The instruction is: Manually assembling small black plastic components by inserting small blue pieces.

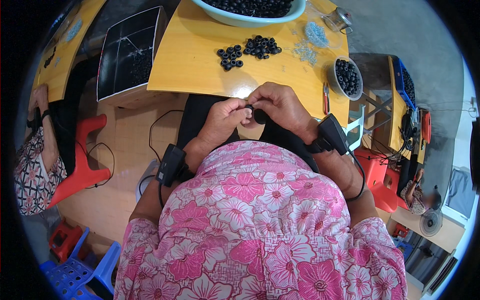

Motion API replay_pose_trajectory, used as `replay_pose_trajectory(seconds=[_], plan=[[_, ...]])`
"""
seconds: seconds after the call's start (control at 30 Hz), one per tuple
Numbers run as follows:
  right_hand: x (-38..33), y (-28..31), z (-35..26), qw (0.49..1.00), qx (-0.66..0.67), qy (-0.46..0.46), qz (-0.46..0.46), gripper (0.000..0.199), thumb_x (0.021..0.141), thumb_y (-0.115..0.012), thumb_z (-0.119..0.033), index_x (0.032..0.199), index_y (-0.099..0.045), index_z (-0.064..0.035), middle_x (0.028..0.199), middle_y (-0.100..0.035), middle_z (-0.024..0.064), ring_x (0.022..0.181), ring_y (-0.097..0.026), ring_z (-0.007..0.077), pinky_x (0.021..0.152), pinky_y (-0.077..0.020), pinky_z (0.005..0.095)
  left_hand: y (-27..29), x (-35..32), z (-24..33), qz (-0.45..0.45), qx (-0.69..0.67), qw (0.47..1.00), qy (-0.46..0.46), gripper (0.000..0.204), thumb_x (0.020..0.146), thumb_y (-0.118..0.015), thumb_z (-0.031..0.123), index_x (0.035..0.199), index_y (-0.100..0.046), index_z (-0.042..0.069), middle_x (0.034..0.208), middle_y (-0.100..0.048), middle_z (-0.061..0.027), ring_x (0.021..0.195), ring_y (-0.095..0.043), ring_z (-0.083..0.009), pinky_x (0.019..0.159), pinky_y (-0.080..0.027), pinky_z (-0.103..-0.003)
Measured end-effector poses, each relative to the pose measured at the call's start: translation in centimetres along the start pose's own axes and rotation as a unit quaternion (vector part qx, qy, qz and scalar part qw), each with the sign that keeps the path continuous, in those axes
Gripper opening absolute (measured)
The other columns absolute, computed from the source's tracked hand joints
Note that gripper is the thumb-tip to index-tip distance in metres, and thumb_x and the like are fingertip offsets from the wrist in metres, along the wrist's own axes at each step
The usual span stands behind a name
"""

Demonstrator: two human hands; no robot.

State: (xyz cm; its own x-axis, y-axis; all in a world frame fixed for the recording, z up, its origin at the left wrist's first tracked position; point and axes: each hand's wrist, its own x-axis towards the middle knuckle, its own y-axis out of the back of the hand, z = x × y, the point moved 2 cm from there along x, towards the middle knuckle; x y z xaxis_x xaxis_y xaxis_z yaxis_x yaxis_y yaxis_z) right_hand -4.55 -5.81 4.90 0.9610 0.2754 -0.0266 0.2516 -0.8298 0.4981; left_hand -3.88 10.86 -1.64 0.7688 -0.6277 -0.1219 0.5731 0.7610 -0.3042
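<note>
From here I can see the left hand (220, 120) and right hand (284, 106) meeting, fingertips pinched on a small black round part (260, 116) just off the near edge of the counter (190, 62). Beyond them lie two loose clusters of black rings (260, 47). Red-handled pliers (326, 100) rest to the right, beside a tub (355, 96) of black pieces; a pale blue bowl (250, 20) stands at the far side.

The table (192, 60) is glossy, wood-look; on it sit a smooth plastic-looking bowl (250, 21), smooth black pieces (257, 44), a shiny metal cup (341, 19).
</note>
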Motion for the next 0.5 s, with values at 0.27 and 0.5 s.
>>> replay_pose_trajectory(seconds=[0.27, 0.5], plan=[[-0.2, -0.1, 1.3, 0.966, 0.204, -0.156, -0.014, 0.011, 0.08, -0.064, -0.001, 0.09, -0.066, 0.0005, 0.079, -0.065, 0.0025, 0.067, -0.057, 0.0075, 0.061, -0.0462, 0.0221, 0.0, 0.0, -0.1, 0.015, 0.009, 1.0, 0.006, 0.019, 0.088, -0.055, 0.012, 0.097, -0.061, -0.004, 0.08, -0.061, -0.0025, 0.073, -0.055, -0.0078, 0.069, -0.045, -0.022], [-0.2, -0.2, 2.2, 0.938, 0.289, -0.189, -0.019, 0.01, 0.08, -0.063, -0.001, 0.09, -0.066, 0.0, 0.078, -0.065, 0.0017, 0.067, -0.057, 0.0069, 0.062, -0.0468, 0.0208, 0.1, 0.0, -0.1, 0.002, -0.005, 1.0, 0.003, 0.018, 0.089, -0.055, 0.011, 0.096, -0.061, -0.004, 0.08, -0.061, -0.0026, 0.073, -0.055, -0.0078, 0.07, -0.045, -0.022]])
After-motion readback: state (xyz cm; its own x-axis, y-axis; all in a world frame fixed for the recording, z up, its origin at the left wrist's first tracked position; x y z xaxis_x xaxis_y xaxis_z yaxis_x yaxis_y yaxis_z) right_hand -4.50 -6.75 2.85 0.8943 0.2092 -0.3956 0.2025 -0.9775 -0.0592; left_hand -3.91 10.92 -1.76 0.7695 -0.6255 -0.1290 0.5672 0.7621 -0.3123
